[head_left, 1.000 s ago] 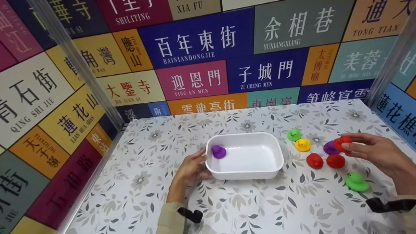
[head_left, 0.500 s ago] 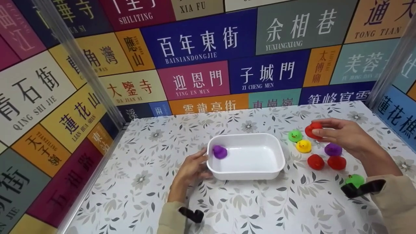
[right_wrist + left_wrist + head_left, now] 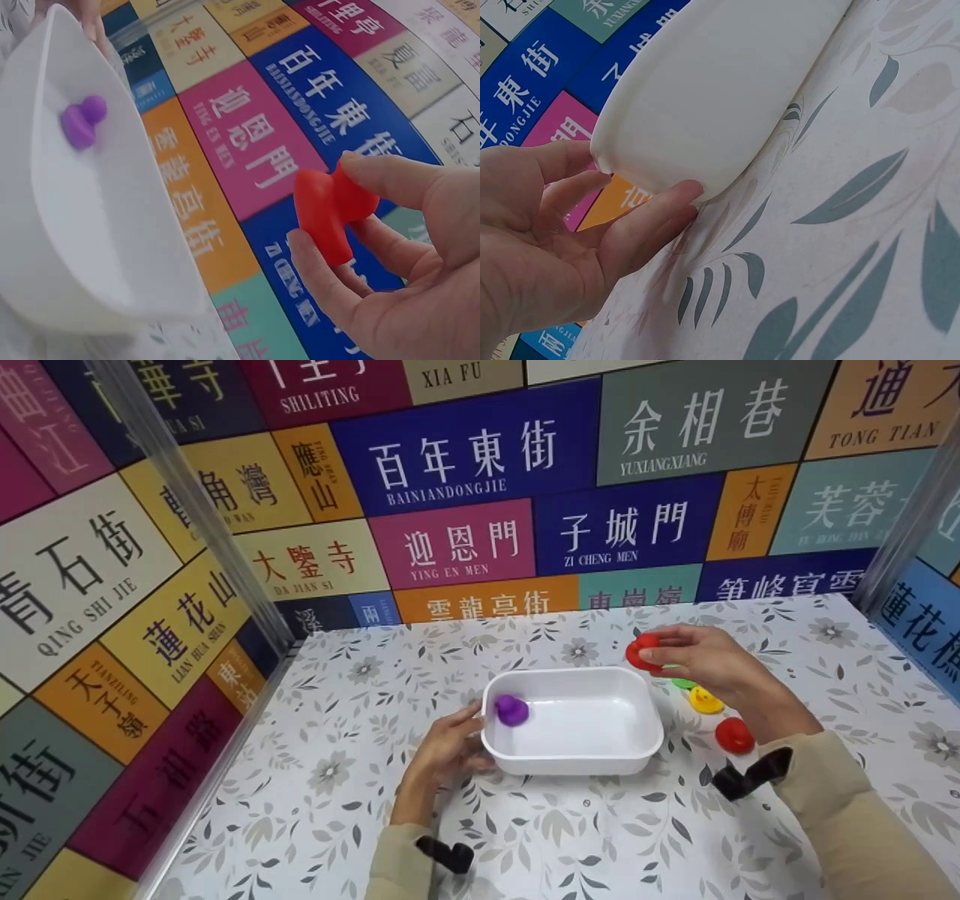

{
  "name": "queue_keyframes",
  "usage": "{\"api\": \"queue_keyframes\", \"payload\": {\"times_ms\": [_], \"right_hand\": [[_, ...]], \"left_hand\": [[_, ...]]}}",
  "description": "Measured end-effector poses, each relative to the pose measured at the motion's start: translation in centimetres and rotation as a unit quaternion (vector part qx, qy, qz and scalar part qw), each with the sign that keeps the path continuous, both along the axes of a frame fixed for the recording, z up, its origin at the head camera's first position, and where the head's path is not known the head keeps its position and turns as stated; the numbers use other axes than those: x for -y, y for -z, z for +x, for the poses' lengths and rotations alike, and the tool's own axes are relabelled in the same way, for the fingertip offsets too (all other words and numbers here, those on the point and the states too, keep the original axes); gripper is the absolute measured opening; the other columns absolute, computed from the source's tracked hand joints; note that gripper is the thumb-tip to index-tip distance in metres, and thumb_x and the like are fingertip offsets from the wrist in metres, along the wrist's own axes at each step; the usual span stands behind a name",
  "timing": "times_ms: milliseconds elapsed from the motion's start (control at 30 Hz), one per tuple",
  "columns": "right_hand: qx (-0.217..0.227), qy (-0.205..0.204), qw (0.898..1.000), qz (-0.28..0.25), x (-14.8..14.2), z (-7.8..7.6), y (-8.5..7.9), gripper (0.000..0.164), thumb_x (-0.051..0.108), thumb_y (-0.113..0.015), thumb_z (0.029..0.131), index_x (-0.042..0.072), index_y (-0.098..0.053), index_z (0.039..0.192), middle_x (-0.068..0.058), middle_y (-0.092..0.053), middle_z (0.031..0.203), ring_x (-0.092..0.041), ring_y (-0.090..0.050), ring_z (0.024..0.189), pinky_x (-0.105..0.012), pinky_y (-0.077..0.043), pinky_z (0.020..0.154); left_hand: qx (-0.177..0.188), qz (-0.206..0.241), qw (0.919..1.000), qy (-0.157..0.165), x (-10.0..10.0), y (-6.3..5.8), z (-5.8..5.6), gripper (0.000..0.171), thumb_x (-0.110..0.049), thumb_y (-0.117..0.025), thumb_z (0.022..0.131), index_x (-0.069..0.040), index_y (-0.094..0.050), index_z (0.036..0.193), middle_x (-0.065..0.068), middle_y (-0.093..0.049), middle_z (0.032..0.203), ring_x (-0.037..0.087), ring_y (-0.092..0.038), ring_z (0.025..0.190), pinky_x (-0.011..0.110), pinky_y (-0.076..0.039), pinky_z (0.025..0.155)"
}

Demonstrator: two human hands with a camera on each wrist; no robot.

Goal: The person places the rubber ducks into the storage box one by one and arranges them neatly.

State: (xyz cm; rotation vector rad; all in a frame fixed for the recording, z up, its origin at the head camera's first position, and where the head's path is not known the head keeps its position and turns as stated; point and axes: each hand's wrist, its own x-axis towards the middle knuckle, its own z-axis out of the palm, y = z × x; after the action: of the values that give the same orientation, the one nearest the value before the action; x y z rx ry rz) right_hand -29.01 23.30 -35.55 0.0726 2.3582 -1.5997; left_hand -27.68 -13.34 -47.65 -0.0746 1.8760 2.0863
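Your right hand [image 3: 709, 664] is grasping a smooth, glossy red toy duck [image 3: 640, 652], thumb and fingertips pinching it. That duck is hanging above the table [image 3: 570, 840], near the far right corner of a white, rectangular, round-cornered, plastic-looking tray [image 3: 574, 765]; the right wrist view is showing it apart from the tray. Your left hand [image 3: 446, 746] is lightly gripping the tray's left end, bent fingers touching the rim and outer wall.

Inside the tray, a small purple toy duck [image 3: 513, 710] is sitting at the left end. Right of the tray, a bright yellow toy duck [image 3: 705, 700] and a second red toy duck [image 3: 733, 735] are resting on the table; a green toy duck [image 3: 683, 683] is lying partly hidden by your right hand. The tabletop is showing a grey leaf-and-flower print. Behind, a multicoloured wall [image 3: 465, 457] is carrying large Chinese lettering. You're wearing beige sleeves [image 3: 840, 802].
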Motion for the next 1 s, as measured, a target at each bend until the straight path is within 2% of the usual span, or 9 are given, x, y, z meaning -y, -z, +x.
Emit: {"api": "queue_keyframes", "payload": {"times_ms": [133,233,400,533,833,1000], "right_hand": [[-0.009,-0.017,0.999,-0.031,2.0,-0.7,0.5,0.069,0.027,-0.071,0.094,0.002,-0.039,0.151,-0.019,-0.048,0.148,-0.019,-0.062,0.118,-0.031,-0.055,0.106],[-0.011,-0.027,0.998,-0.049,3.4,-1.1,1.2,0.063,0.021,-0.070,0.094,-0.001,-0.043,0.147,-0.019,-0.052,0.143,-0.012,-0.064,0.108,-0.029,-0.057,0.103],[0.008,-0.020,0.998,-0.057,5.8,-1.6,2.5,0.059,0.021,-0.071,0.093,0.001,-0.048,0.144,-0.020,-0.053,0.143,-0.021,-0.063,0.115,-0.037,-0.055,0.107],[0.027,-0.005,0.998,-0.058,7.7,-1.9,3.5,0.057,0.020,-0.072,0.093,0.003,-0.051,0.143,-0.019,-0.054,0.144,-0.027,-0.060,0.120,-0.039,-0.054,0.109],[0.037,-0.003,0.997,-0.073,10.4,-2.6,5.3,0.053,0.012,-0.073,0.091,0.000,-0.054,0.139,-0.019,-0.060,0.136,-0.023,-0.065,0.111,-0.037,-0.057,0.106],[0.049,0.007,0.996,-0.074,11.5,-3.1,6.0,0.051,0.010,-0.073,0.089,-0.001,-0.057,0.136,-0.014,-0.068,0.122,-0.021,-0.066,0.107,-0.040,-0.055,0.107]], "left_hand": [[0.000,0.002,1.0000,-0.002,0.1,0.0,0.1,0.057,-0.016,-0.058,0.100,-0.015,-0.039,0.153,0.015,-0.031,0.163,0.039,-0.067,0.116,0.037,-0.067,0.068],[0.004,0.005,1.0000,-0.004,0.0,0.0,0.1,0.058,-0.016,-0.058,0.099,-0.015,-0.038,0.153,0.012,-0.029,0.165,0.038,-0.067,0.115,0.038,-0.067,0.069],[0.010,0.006,0.9999,-0.007,-0.1,0.0,0.0,0.057,-0.016,-0.058,0.099,-0.015,-0.039,0.153,0.009,-0.025,0.166,0.039,-0.065,0.119,0.041,-0.067,0.073],[0.006,-0.001,1.0000,-0.005,-0.1,0.1,0.0,0.057,-0.017,-0.058,0.099,-0.014,-0.040,0.153,0.013,-0.028,0.165,0.040,-0.064,0.120,0.041,-0.067,0.073],[0.010,0.000,1.0000,-0.001,-0.1,-0.1,0.0,0.057,-0.017,-0.057,0.100,-0.016,-0.039,0.153,0.010,-0.023,0.167,0.041,-0.062,0.123,0.044,-0.067,0.075],[0.004,0.002,1.0000,0.001,-0.1,-0.1,-0.1,0.056,-0.016,-0.056,0.100,-0.013,-0.038,0.153,0.012,-0.025,0.166,0.041,-0.063,0.122,0.042,-0.067,0.073]]}}
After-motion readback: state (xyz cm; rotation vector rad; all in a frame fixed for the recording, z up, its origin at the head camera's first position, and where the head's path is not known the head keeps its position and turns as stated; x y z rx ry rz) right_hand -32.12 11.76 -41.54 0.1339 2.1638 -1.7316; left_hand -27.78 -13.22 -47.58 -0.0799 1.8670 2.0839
